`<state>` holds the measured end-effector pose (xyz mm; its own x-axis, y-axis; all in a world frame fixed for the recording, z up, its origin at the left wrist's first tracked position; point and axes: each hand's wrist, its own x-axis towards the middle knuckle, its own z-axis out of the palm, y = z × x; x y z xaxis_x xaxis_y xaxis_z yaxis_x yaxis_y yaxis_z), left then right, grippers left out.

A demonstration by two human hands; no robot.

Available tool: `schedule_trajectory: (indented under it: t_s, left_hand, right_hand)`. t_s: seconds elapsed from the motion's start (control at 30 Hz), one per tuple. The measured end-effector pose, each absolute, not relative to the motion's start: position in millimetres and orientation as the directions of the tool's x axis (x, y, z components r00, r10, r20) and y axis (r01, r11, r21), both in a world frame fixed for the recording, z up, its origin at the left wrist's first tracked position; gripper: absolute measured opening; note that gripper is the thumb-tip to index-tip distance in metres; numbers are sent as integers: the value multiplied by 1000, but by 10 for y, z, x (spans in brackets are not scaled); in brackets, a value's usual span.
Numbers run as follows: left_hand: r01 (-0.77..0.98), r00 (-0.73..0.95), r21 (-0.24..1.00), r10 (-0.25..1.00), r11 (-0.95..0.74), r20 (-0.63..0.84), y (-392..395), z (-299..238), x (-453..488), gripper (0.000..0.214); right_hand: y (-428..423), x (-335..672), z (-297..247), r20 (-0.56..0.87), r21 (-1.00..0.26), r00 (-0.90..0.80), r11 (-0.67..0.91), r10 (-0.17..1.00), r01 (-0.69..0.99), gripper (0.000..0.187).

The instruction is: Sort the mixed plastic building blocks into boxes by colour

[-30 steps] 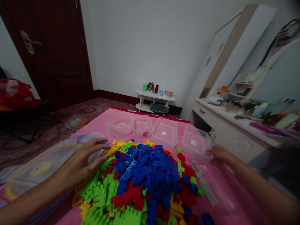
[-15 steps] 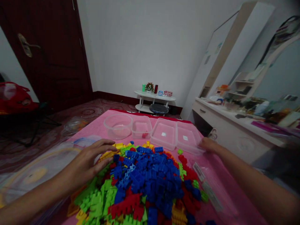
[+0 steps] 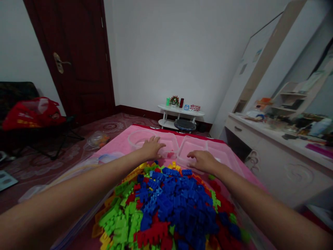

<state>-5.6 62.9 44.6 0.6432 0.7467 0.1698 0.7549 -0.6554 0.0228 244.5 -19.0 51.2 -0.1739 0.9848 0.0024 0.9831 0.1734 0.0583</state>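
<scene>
A heap of building blocks [image 3: 179, 205], mostly blue with green, red and yellow ones, covers the near part of the pink table. Beyond it stands a row of clear plastic containers. My left hand [image 3: 151, 149] is over the near side of the round container [image 3: 134, 137] and a small square container [image 3: 171, 140], fingers spread and nothing in them. A few red pieces [image 3: 170, 155] lie in that square container. My right hand [image 3: 201, 160], fingers apart, is at the near edge of a rectangular container [image 3: 191, 142]; whether it touches is unclear. Another rectangular container [image 3: 223, 152] stands to its right.
Clear plastic bags [image 3: 78, 170] lie along the table's left side. A white dresser [image 3: 273, 146] stands close on the right. Against the far wall is a small white shelf table [image 3: 179, 110]. A red bag [image 3: 36, 113] rests on a chair at left.
My left hand has moved forward and right from the heap's left edge to the containers. My right hand has come inward from the far-right container. The view has turned left.
</scene>
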Motion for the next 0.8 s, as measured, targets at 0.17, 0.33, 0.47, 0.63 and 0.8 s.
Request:
schedule_trajectory:
  t_s: [0.17,0.33,0.47,0.63,0.8]
  left_hand:
    - [800,591,63,802,-596,88,745,373,-22,23]
    - [701,708,87,705,-708,32,793,428,-131,22]
    - [642,764,55,644,-765,42,758,414,-205,22]
    - [664,746,24,664,-748,56,718,347,-218,22]
    - [712,699,2,709,-702,93,682,323,-202,23]
  right_hand:
    - [-261,2436,428,-80,112,-224,232,971,966,23]
    - [-307,2482,467,-87,57,-266,271,960,961,16]
    - [-310,2561,426,-103,41,-282,287,954,957,16]
    - [-247,2407,558,122,-5,-165,167,979,986,36]
    - [62,1897,733,128,-18,-310,315,942,949,30]
